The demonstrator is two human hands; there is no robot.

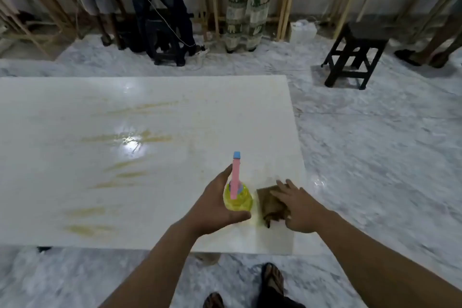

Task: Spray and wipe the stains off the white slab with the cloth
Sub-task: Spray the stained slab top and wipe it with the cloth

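Observation:
A large white slab (pixel 175 107) lies low over the floor, marked with several yellowish-brown streaks (pixel 127 138) across its left and middle. A yellow spray bottle (pixel 238 199) with a pink neck and blue cap stands near the slab's front right. My left hand (pixel 215 204) curls around the bottle's left side and base. To the right of the bottle lies a folded brown cloth (pixel 271 204). My right hand (pixel 298 207) rests flat on the cloth, fingers spread, covering its right part.
A dark wooden stool (pixel 355 57) stands on the marble floor beyond the slab's far right corner. Several people's legs (pixel 160 7) and wooden table frames line the far side. My sandalled feet (pixel 272 280) are just below the slab's front edge.

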